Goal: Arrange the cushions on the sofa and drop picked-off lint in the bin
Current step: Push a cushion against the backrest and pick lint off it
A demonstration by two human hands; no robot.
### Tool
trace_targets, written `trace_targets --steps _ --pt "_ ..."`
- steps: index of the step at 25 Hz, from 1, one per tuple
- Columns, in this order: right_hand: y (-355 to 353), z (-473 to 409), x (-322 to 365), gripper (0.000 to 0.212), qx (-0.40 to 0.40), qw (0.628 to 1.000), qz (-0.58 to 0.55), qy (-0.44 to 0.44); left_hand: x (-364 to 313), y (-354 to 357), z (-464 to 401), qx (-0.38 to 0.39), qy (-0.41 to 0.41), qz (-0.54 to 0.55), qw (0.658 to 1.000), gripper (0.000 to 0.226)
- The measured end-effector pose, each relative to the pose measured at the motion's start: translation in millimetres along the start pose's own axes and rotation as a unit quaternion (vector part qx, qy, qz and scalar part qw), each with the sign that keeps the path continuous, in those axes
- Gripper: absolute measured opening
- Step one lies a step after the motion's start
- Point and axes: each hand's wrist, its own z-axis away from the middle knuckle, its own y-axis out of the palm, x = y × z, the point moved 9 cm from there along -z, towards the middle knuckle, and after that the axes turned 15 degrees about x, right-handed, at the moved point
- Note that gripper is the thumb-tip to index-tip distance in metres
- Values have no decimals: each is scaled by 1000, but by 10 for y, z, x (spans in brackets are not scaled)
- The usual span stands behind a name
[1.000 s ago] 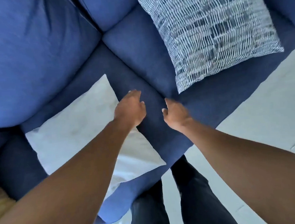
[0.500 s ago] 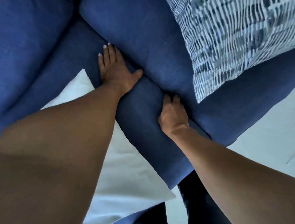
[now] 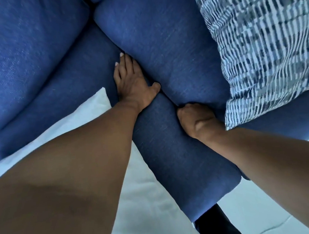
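Observation:
My left hand (image 3: 133, 87) lies flat along the seam between two blue seat cushions, fingers stretched out and thumb hooked into the gap. My right hand (image 3: 196, 119) is curled at the same seam nearer the front, with its fingers tucked out of sight into the gap, gripping the near seat cushion (image 3: 171, 152). A white cushion (image 3: 90, 114) lies on that seat under my left forearm. A blue-and-white patterned cushion (image 3: 265, 52) rests on the far seat cushion (image 3: 162, 42), just right of my right hand. Neither bin nor lint shows.
A blue back cushion (image 3: 24, 53) fills the upper left. Pale floor (image 3: 268, 209) runs along the sofa's front edge at the lower right, where my dark trouser leg (image 3: 217, 226) stands against the sofa.
Both hands came down from above the seat onto the seam. The left slid flat along it and the right dug its fingers into the gap. The view has closed in on the sofa.

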Motion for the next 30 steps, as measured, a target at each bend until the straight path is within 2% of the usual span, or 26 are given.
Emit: trace_targets --steps 5,10,14,18,22,25,27,30 --pt "23 -84 23 28 9 999 43 2 -24 29 -137 31 -24 -60 997 105" --pt "190 9 21 25 67 994 87 -17 -53 -68 -367 102 -30 -146 984 81" --pt "138 75 33 28 19 991 122 -54 -10 8 -470 60 -19 -148 987 72" --pt "74 89 38 32 -21 984 153 -92 8 -32 -470 -21 12 -105 994 61" --pt "55 131 52 34 -43 984 158 -74 -1 -100 -387 6 15 -115 993 54" --pt "62 263 8 37 -51 991 121 -40 -43 -301 -168 33 38 -117 992 41" --pt "111 365 -1 35 -68 995 68 -27 -70 -356 38 52 45 -54 996 34" --pt "208 703 -143 26 -95 993 -74 -3 -151 -346 522 94 35 163 981 30"
